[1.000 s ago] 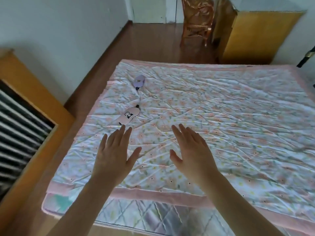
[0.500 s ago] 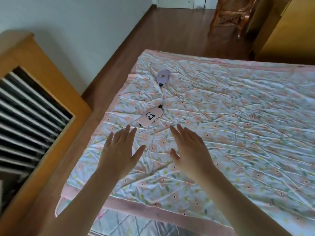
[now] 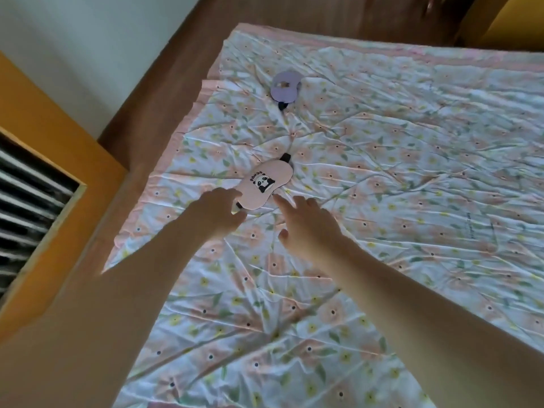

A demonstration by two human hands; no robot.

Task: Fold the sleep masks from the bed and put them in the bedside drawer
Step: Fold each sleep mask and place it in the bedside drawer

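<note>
Fingers of the left hand (image 3: 216,214) reach the near left end of the pink panda sleep mask (image 3: 265,184), thumb and fingers closing toward that end beside its black strap; whether they already pinch it cannot be told. Fingers of the right hand (image 3: 309,228) are extended and loosely spread, holding nothing, the index fingertip just at the mask's near right edge. Two sleep masks lie on the bed: the pink one, printed "PANDA" with a panda figure, lies flat and diagonal near the bed's left side; a lilac sleep mask (image 3: 285,89) lies farther away, well apart from it, near the far left corner. One floral bedsheet (image 3: 412,201) with a pink border, heavily creased, covers the bed; its left edge runs close beside both masks, while a broad stretch of sheet extends to the right. Left of the bed runs a strip of brown wooden floor (image 3: 164,92), then one orange wooden frame with dark slats (image 3: 44,160) against the white wall (image 3: 73,30).
</note>
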